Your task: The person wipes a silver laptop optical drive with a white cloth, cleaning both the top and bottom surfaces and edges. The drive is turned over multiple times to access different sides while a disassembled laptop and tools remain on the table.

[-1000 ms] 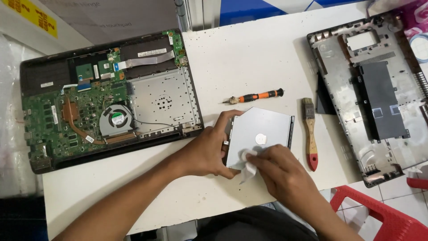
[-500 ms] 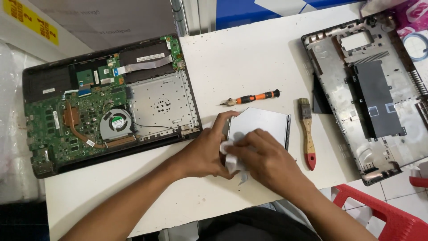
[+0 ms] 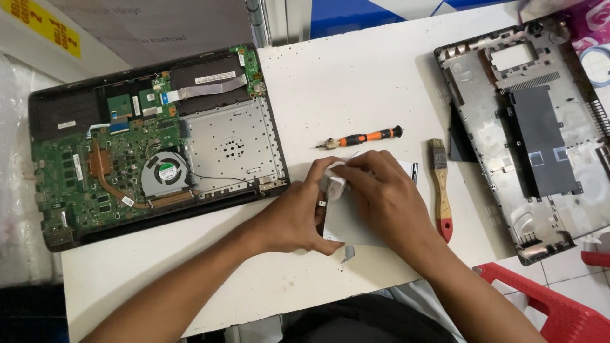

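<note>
Electronics repair bench; opened laptop (image 3: pixel 152 152) with bare circuit board and fan; detached bottom cover (image 3: pixel 527 127); screwdriver (image 3: pixel 362 137), brush (image 3: pixel 440 190) (white table (image 3: pixel 356 76)).

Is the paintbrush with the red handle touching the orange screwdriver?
Apart. The head view shows bare white table between the paintbrush and the screwdriver; the brush lies to the right of the screwdriver's black end.

Mostly hidden at frame centre: flat drive (image 3: pixel 346 222) under right hand (image 3: pixel 387 200) and left hand (image 3: pixel 295 216). Cut off at right edge: cover (image 3: pixel 527 127), red chair (image 3: pixel 559 305).
</note>
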